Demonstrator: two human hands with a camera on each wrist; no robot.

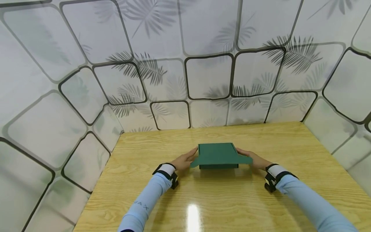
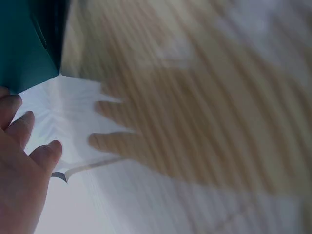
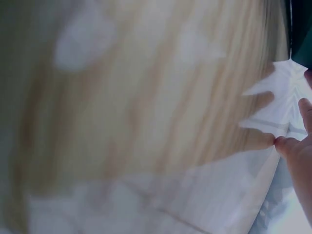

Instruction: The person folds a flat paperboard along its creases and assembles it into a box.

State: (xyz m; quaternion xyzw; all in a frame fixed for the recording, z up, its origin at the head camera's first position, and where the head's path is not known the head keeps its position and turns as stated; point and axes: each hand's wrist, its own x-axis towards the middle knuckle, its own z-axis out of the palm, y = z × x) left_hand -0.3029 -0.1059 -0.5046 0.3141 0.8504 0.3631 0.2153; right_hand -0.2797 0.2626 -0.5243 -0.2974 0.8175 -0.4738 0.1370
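Note:
A dark green box (image 1: 216,152), its front flap (image 1: 221,160) flaring out past both sides, is between my two hands on the wooden table. Along the box's left side, my left hand (image 1: 183,161) has its fingers extended, the fingertips at the side wall. My right hand (image 1: 257,160) mirrors it on the right, partly hidden behind the flap's wing. In the left wrist view, spread fingers (image 2: 45,155) reach to the green side (image 2: 27,53) near a corner. The right wrist view catches only part of the right hand (image 3: 298,141) below the box's edge (image 3: 303,41).
The glossy light wood table (image 1: 139,199) reflects the hands and a bright lamp spot. A patterned cloth or paper wall (image 1: 210,77) with grey outlines and leaf prints rises behind the table and along both sides. A black device is strapped to each wrist.

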